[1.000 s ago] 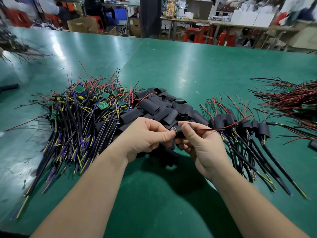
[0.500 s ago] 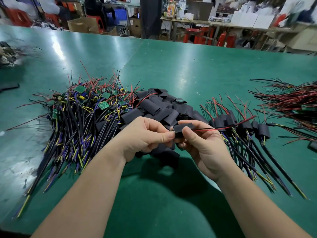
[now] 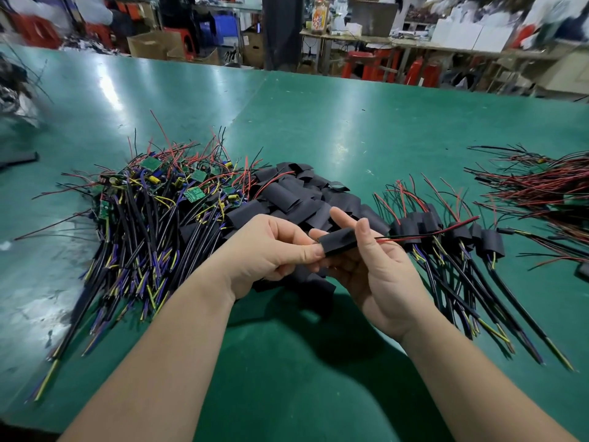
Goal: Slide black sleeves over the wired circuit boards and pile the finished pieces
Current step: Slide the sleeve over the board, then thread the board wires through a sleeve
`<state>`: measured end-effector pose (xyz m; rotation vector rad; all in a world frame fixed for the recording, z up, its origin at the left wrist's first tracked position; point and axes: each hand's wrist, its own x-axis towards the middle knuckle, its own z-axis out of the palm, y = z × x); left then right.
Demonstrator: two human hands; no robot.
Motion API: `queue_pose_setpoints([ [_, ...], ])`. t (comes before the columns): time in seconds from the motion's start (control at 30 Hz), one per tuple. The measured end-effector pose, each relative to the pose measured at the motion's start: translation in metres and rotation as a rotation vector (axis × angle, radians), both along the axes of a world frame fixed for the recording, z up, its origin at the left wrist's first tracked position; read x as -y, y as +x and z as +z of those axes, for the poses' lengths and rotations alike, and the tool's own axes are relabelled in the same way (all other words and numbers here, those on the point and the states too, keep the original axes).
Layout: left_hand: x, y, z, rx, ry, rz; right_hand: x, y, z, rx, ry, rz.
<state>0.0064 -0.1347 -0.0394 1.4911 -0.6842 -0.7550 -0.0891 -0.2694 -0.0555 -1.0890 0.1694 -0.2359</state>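
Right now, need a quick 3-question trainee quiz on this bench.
1. Where is the finished pile from the right hand? A) left B) right C) under it
2. True or false: the bare boards lie right of the loose sleeves.
3. Fill in: the left hand and right hand pinch one sleeve; its wires are red and ____.
Key: 1 B; 2 false; 3 black.

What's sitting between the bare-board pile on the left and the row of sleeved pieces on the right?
Head view: a heap of loose black sleeves lies between the bare-board pile and the sleeved pieces.
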Motion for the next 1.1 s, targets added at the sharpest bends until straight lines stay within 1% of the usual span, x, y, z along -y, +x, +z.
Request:
queue_pose_setpoints([
  [0.17,0.001,0.001,-0.001,0.004,0.103,0.035,0.001,0.000,-0.001,-0.008,-0.027,0.018],
  [0.33,0.003,0.001,-0.003,0.004,0.062,0.079,0.000,-0.001,0.001,0.058,-0.030,0.030],
  [0.4,0.004,0.000,-0.002,-0.019,0.054,0.105,0.002,0.000,0.002,0.034,-0.052,-0.028],
  [0.43,0.004,-0.001,-0.001,-0.057,0.040,0.111,0.005,0.001,0.004,0.015,-0.030,-0.075],
  [0.5,0.004,-0.001,0.002,-0.130,-0.002,0.146,0.017,0.002,0.010,-0.018,0.109,-0.182],
  [0.57,0.003,0.004,0.005,-0.185,-0.075,0.306,0.037,-0.001,0.020,-0.045,0.221,-0.304],
  [0.63,-0.002,0.016,0.007,-0.223,-0.188,0.568,0.058,-0.005,0.025,-0.050,0.199,-0.432],
  [0.67,-0.006,0.022,0.007,-0.155,-0.192,0.711,0.067,-0.007,0.025,-0.038,0.146,-0.492],
  [0.7,-0.011,0.028,0.005,-0.005,-0.121,0.851,0.076,-0.009,0.023,-0.026,0.067,-0.555],
  [0.73,-0.016,0.033,0.002,0.205,0.016,0.966,0.081,-0.011,0.021,-0.029,-0.055,-0.622],
  [0.77,-0.020,0.036,-0.002,0.412,0.193,1.035,0.087,-0.013,0.018,-0.063,-0.238,-0.694],
  [0.8,-0.023,0.037,-0.006,0.586,0.411,1.066,0.092,-0.015,0.015,-0.122,-0.461,-0.763],
  [0.83,-0.025,0.039,-0.010,0.689,0.608,1.056,0.097,-0.016,0.011,-0.189,-0.683,-0.815],
  [0.87,-0.026,0.040,-0.014,0.717,0.759,1.019,0.101,-0.017,0.009,-0.257,-0.863,-0.846],
  [0.9,-0.026,0.040,-0.017,0.712,0.875,0.974,0.102,-0.019,0.009,-0.315,-0.986,-0.856],
  [0.97,-0.024,0.039,-0.020,0.690,1.033,0.879,0.105,-0.021,0.008,-0.425,-1.166,-0.841],
  [1.03,-0.026,0.040,-0.023,0.727,1.088,0.844,0.105,-0.023,0.009,-0.494,-1.296,-0.805],
  [1.1,-0.029,0.043,-0.022,0.750,1.053,0.853,0.103,-0.023,0.012,-0.456,-1.326,-0.813],
])
